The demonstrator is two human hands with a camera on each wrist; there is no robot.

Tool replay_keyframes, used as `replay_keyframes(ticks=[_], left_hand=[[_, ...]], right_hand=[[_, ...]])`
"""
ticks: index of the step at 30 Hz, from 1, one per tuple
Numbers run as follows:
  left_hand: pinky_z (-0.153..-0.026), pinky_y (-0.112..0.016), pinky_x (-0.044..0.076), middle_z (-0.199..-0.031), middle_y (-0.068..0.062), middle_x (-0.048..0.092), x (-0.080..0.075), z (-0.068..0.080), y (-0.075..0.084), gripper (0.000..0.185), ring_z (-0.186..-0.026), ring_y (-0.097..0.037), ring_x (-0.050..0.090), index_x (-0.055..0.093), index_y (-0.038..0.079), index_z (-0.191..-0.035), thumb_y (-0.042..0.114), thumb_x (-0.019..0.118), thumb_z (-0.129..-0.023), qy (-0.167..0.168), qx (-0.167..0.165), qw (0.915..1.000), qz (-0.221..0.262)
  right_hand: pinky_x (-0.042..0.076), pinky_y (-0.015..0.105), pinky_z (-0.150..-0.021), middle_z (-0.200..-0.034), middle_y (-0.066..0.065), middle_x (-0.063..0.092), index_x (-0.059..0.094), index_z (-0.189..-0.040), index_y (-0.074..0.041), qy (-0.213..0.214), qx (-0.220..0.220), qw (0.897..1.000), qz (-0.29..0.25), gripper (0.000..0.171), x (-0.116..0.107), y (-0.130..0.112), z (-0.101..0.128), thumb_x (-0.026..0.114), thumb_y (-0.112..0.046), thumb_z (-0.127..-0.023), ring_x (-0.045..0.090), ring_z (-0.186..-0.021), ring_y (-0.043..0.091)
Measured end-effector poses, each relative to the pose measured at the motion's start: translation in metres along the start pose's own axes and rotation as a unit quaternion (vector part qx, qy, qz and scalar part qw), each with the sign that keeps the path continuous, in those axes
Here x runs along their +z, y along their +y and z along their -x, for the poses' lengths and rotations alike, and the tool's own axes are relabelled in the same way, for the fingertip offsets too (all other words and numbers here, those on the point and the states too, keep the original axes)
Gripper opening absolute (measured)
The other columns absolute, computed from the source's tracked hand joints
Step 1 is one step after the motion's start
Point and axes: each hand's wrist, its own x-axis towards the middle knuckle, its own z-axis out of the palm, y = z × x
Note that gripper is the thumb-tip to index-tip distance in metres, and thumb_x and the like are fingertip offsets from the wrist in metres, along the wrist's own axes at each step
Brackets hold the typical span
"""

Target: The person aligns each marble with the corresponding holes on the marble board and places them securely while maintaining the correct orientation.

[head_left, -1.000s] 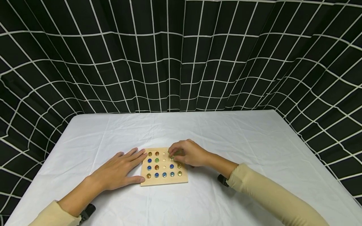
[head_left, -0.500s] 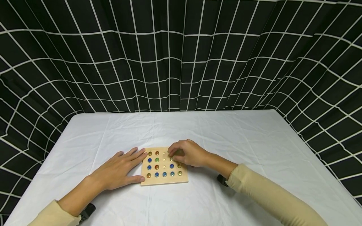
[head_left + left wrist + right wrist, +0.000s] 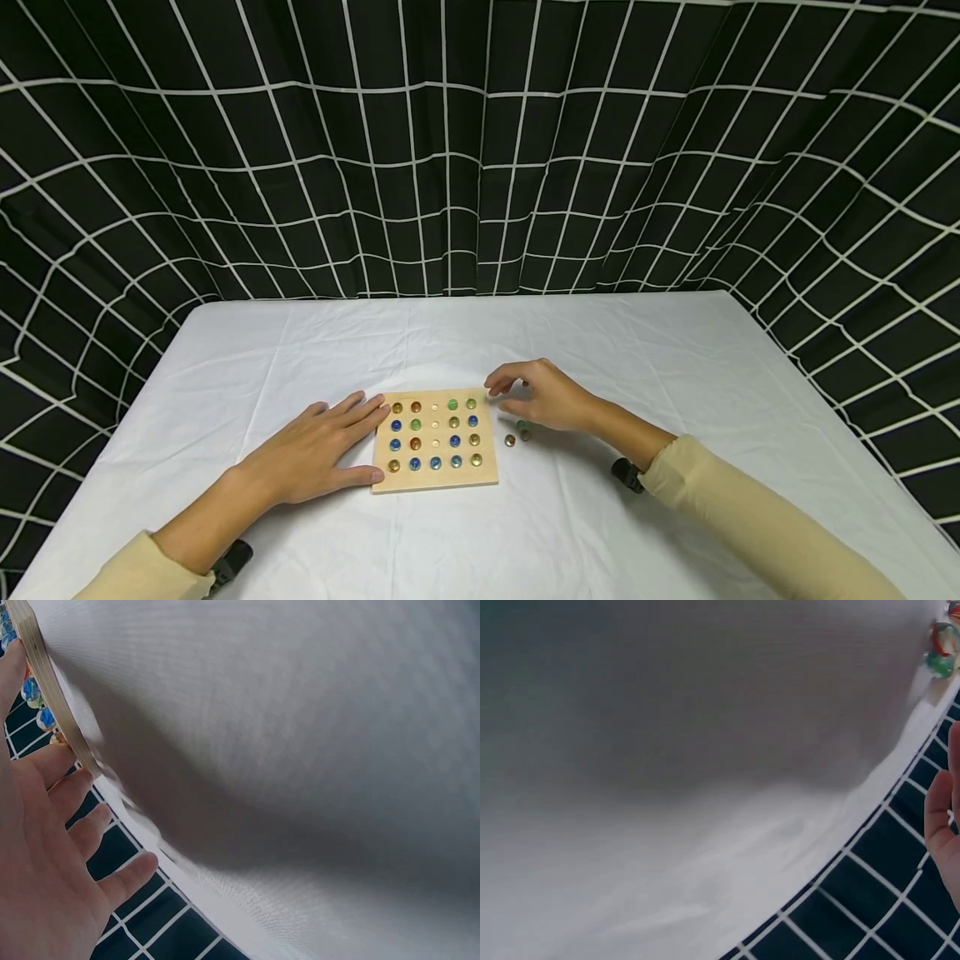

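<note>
A light wooden board (image 3: 465, 477) lies flat on the white cloth, with rows of coloured glass marbles (image 3: 436, 463) sitting in its holes. Three holes in its middle column hold no marble. My left hand (image 3: 322, 454) lies at the board's left side with fingers spread, the fingertips and thumb touching its edge; the left wrist view shows the board's side (image 3: 56, 690) by those fingers. My right hand (image 3: 551, 396) hovers just right of the board, fingers loosely bent, thumb apart from them, holding nothing that I can see. Beneath it lie loose marbles (image 3: 510, 440), some partly hidden by the hand.
A white cloth (image 3: 337, 342) with light creases covers the table. Behind and at both sides hangs a black curtain (image 3: 465, 183) with a white grid. Black wrist cameras (image 3: 627, 475) sit under both wrists.
My right hand has let go of a yellowish marble, which now sits in the board's second row, and has moved right, off the board. The left hand and board have stayed put.
</note>
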Motion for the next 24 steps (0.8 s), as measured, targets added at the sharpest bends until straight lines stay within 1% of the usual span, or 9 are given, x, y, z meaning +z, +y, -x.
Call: replay_keyframes(ticks=[4, 8, 15, 21, 24], left_hand=[[-0.108, -0.06, 0.033, -0.159, -0.001, 0.035, 0.0, 0.0, 0.0, 0.089, -0.147, -0.03, 0.031, 0.039, 0.015, -0.155, 0.077, 0.04, -0.091, 0.004, 0.001, 1.0, -0.002], [-0.108, -0.06, 0.033, -0.159, -0.001, 0.035, 0.0, 0.001, -0.001, 0.089, -0.147, -0.03, 0.031, 0.039, 0.015, -0.155, 0.077, 0.04, -0.09, 0.005, 0.001, 1.0, -0.003], [-0.108, -0.061, 0.033, -0.16, -0.001, 0.034, 0.001, 0.0, 0.0, 0.089, -0.147, -0.031, 0.03, 0.038, 0.016, -0.155, 0.077, 0.039, -0.091, 0.003, 0.001, 1.0, 0.0], [-0.108, -0.06, 0.033, -0.159, -0.002, 0.035, 0.0, 0.0, 0.0, 0.088, -0.146, -0.031, 0.031, 0.038, 0.015, -0.155, 0.075, 0.041, -0.092, 0.005, 0.008, 1.0, 0.001], [-0.108, -0.059, 0.034, -0.159, -0.003, 0.036, 0.0, 0.0, 0.0, 0.087, -0.146, -0.032, 0.032, 0.039, 0.014, -0.154, 0.074, 0.042, -0.092, 0.007, 0.01, 0.9999, 0.001]], right_hand=[[0.051, 0.044, -0.085, -0.1, -0.003, 0.074, 0.071, -0.112, -0.009, -0.006, -0.001, 1.0, -0.005, 0.025, -0.002, 0.006, 0.008, 0.074, -0.002, -0.087, 0.067, -0.097, 0.014], [0.05, 0.043, -0.083, -0.098, -0.003, 0.074, 0.072, -0.11, -0.009, -0.019, 0.002, 1.0, -0.014, 0.025, -0.003, 0.011, 0.015, 0.073, 0.0, -0.087, 0.067, -0.096, 0.014], [0.05, 0.039, -0.089, -0.098, -0.008, 0.075, 0.072, -0.11, -0.01, -0.044, 0.018, 0.998, -0.033, 0.024, -0.004, 0.018, 0.023, 0.068, 0.001, -0.09, 0.066, -0.101, 0.011], [0.049, 0.042, -0.092, -0.099, -0.01, 0.074, 0.073, -0.109, -0.012, -0.055, 0.022, 0.998, -0.038, 0.026, -0.004, 0.019, 0.03, 0.067, 0.004, -0.09, 0.065, -0.105, 0.012], [0.049, 0.042, -0.091, -0.099, -0.01, 0.074, 0.073, -0.109, -0.012, -0.056, 0.021, 0.997, -0.038, 0.027, -0.004, 0.019, 0.031, 0.067, 0.005, -0.089, 0.065, -0.105, 0.012]])
